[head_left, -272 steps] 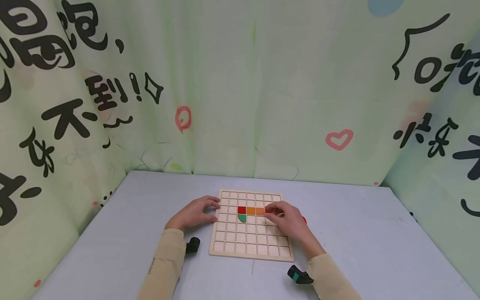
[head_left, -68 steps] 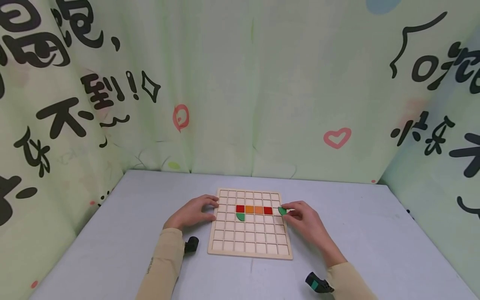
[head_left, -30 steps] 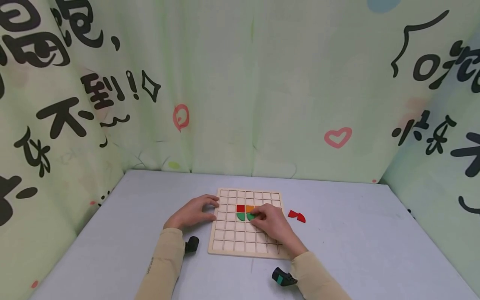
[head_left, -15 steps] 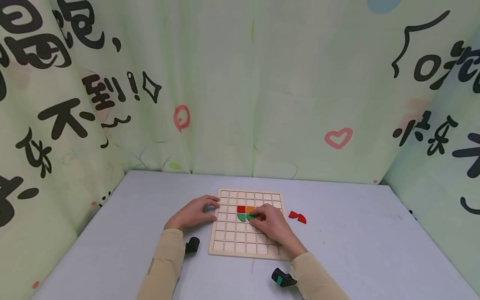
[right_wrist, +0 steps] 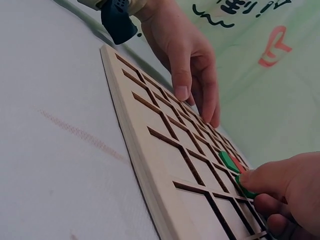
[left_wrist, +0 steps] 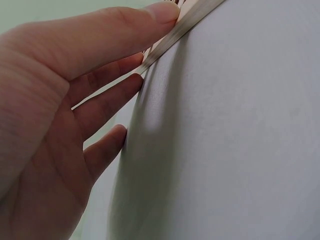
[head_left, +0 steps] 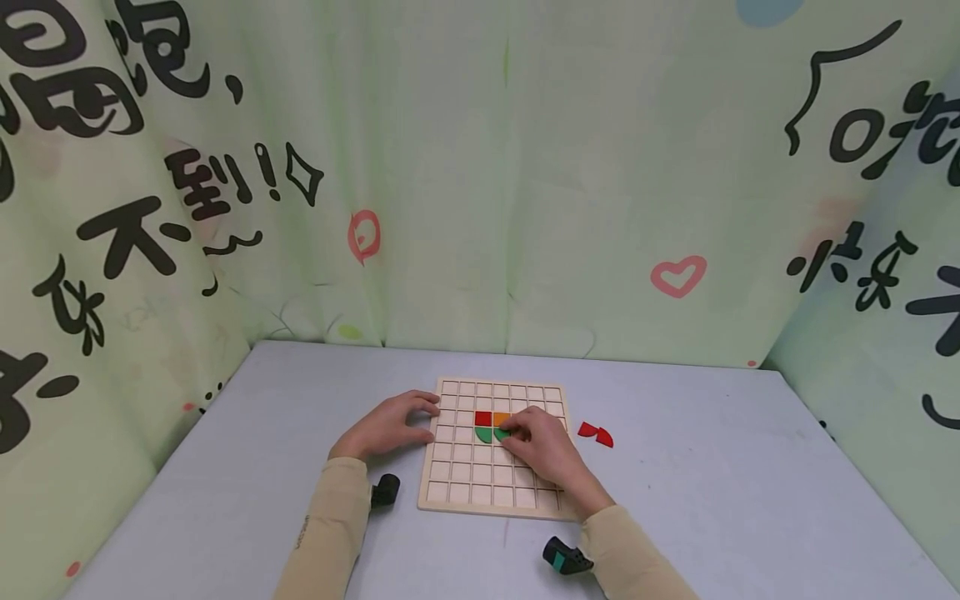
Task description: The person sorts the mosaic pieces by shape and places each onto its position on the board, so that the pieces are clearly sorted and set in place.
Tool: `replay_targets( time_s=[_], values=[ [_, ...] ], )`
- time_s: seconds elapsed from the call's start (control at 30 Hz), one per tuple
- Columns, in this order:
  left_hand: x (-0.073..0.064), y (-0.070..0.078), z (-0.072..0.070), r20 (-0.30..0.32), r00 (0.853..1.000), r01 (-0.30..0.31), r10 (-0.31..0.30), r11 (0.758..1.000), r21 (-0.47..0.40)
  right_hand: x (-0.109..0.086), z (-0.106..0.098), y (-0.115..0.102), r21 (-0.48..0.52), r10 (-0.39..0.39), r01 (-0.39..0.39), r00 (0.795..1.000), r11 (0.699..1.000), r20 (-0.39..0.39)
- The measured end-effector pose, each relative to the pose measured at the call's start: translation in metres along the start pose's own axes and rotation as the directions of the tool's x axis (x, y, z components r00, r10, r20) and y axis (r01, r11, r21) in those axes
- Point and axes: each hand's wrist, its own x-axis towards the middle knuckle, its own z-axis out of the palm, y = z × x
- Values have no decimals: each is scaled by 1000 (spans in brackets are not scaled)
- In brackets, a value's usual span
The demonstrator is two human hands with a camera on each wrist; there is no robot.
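A pale wooden grid board (head_left: pixel 465 493) lies on the table. In its cells sit a red square tile (head_left: pixel 483 418), an orange tile (head_left: pixel 500 418) and a green quarter-circle tile (head_left: pixel 483 434). Thumb and index finger of my right hand (head_left: pixel 546 448) pinch a second green quarter-circle tile (head_left: pixel 500 434) at the cell right of the first; the right wrist view shows this held green tile (right_wrist: pixel 245 188) low at the board. My right hand hides the row's right end. With fingers extended, my left hand (head_left: pixel 386 425) touches the board's left edge, thumb and fingertips against the rim (left_wrist: pixel 186 26).
Two red pieces with curved edges (head_left: pixel 604 437) lie together on the table (head_left: pixel 697 483), just right of the board. Behind the table hangs a light green curtain (head_left: pixel 585 192) with black lettering at both sides.
From the board's right edge, my right hand has carried the green tile left to beside the first one. A red tile went down in the row earlier. My left hand stays put.
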Motion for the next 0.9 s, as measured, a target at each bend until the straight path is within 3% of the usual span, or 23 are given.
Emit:
replay_targets(
  time_s=[0.9],
  values=[
    [1, 0, 0, 5, 1000, -4, 4, 1000, -10, -1, 0, 1, 11, 14, -14, 1000, 1000, -13]
  ],
)
